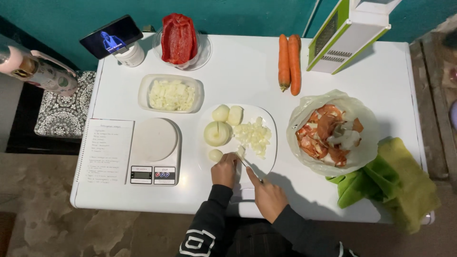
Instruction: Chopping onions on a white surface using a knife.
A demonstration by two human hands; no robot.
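Two hands work on the white plate (266, 119): my left hand (224, 170) pins a pale onion piece (240, 152), my right hand (269, 195) closed around a knife (248, 166). Four peeled onions (217, 133) and one chopped heap (254, 135) sit alongside; two carrots (289, 62) lie beyond.

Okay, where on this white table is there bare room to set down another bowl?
Bare table lies between the red pepper plate and the carrots, and along the front edge below the bag of peels. It's crowded around the cutting plate, kitchen scale and onion tub.
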